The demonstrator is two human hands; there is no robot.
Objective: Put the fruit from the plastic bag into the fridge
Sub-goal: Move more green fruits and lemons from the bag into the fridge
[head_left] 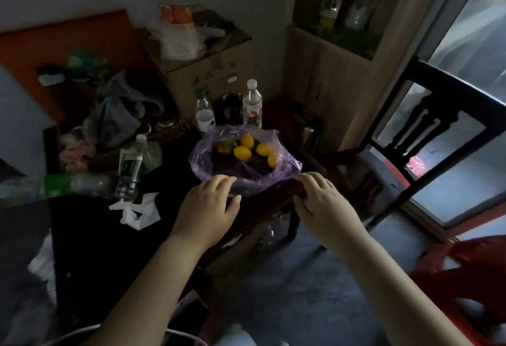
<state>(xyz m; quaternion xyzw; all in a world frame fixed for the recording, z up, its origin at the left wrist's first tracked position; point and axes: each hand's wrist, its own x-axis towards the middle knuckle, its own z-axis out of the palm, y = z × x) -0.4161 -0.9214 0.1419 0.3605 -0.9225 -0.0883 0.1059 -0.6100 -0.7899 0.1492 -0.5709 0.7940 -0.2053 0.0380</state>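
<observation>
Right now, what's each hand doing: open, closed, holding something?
Left hand: open, fingers resting on the plastic bag's near rim.
Right hand: pinching the bag's near right edge.

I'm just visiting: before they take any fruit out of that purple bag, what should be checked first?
1. Bag mouth open, fruit exposed: ok. The plastic bag is spread wide and the lemons show.
2. Hands at the bag: ok. The left hand and the right hand are both at its near rim.
3. Hold on the rim: the right hand seems to pinch plastic; for the left, cannot tell.
4. Room behind the bag: not ok. The bottles stand right behind it and might get knocked.
5. Fridge ready: cannot tell. No fridge is in view.
</observation>
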